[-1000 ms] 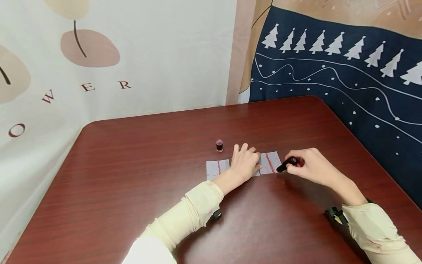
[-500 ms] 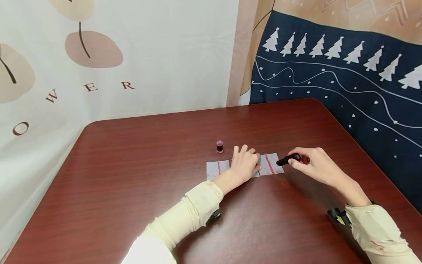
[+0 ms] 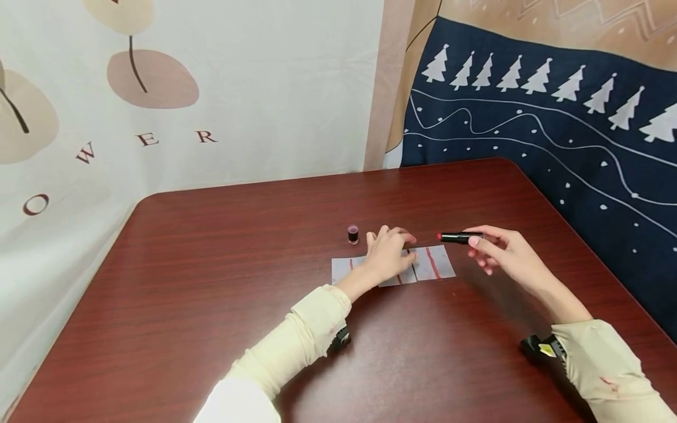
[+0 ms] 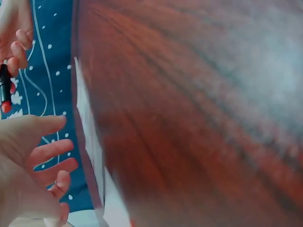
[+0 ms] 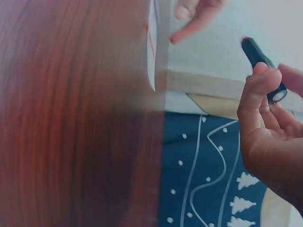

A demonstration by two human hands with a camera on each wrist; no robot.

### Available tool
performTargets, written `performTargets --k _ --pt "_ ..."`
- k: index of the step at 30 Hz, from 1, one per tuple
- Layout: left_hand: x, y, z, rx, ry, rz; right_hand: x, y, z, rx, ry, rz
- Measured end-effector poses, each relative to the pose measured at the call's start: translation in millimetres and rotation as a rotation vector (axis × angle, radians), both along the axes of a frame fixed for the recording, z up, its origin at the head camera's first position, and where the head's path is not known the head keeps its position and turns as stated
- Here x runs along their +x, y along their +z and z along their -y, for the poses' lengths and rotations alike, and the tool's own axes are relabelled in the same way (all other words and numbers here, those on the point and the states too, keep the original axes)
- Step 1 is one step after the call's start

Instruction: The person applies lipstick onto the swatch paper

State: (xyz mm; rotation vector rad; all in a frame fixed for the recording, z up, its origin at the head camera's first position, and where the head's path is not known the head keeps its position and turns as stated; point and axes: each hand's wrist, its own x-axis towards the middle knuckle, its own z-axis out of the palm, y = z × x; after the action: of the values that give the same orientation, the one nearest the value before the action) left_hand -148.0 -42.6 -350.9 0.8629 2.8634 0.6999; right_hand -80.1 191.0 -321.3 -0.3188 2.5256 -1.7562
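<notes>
In the head view my right hand (image 3: 505, 254) pinches a black lipstick (image 3: 456, 237) between thumb and fingers. Its red tip points left, and the lipstick is held above the table, apart from the paper. My left hand (image 3: 388, 254), fingers spread and slightly bent, hovers over several pieces of pale paper (image 3: 441, 269) laid in a row, with red strokes on them. Part of the row is hidden by this hand. The left wrist view shows the left hand's fingers (image 4: 52, 150) holding nothing. A small dark cap-like piece with a clear pinkish top (image 3: 352, 235) stands behind the paper.
The reddish-brown wooden table (image 3: 211, 264) extends around the paper on all sides. A white printed cloth (image 3: 280, 88) hangs along its back edge, and a navy cloth with white trees (image 3: 529, 117) hangs at the right.
My right hand has raised the lipstick off the right-hand paper and levelled it, so its red tip shows. My left hand has lifted from the middle paper, uncovering more of it.
</notes>
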Motion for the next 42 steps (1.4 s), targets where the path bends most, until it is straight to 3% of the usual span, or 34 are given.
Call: performTargets --k 2,5,8,10,12,15,18,21,27,34,42 --pt "-0.5 4.4 1.3 0.17 0.015 0.115 -0.6 1.5 3 -0.149 0.026 0.053" --pt "3.3 11.3 0.2 0.496 0.031 0.415 -1.6 2.5 8 -0.341 0.07 0.128" --pt "11.1 15.6 -4.8 0.761 0.084 0.704 -2.2 3.3 16 -0.463 0.11 0.201" --pt "18.3 17.5 -9.0 0.89 0.112 0.829 -2.3 4.0 22 -0.509 0.141 0.235" --pt "25.7 18.8 -12.6 1.01 0.111 0.892 -2.3 4.5 28 -0.547 0.174 0.256" --pt "34.3 20.5 -16.4 1.185 0.053 0.911 -2.2 5.9 37 -0.591 0.225 0.274" --pt "39.5 20.4 -18.0 1.296 0.006 0.849 -1.0 7.9 43 -0.629 0.259 0.288" --pt "43.8 20.5 -19.2 1.36 0.004 0.789 1.4 9.8 47 -0.641 0.259 0.292" --pt "48.7 19.0 -24.3 1.431 0.032 0.734 5.8 9.7 51 -0.595 0.217 0.223" --pt "52.1 18.4 -25.2 1.454 0.086 0.76 9.2 6.9 55 -0.462 0.119 0.127" --pt "53.2 19.1 -23.0 1.477 0.064 0.752 12.4 7.5 60 -0.449 0.083 0.074"
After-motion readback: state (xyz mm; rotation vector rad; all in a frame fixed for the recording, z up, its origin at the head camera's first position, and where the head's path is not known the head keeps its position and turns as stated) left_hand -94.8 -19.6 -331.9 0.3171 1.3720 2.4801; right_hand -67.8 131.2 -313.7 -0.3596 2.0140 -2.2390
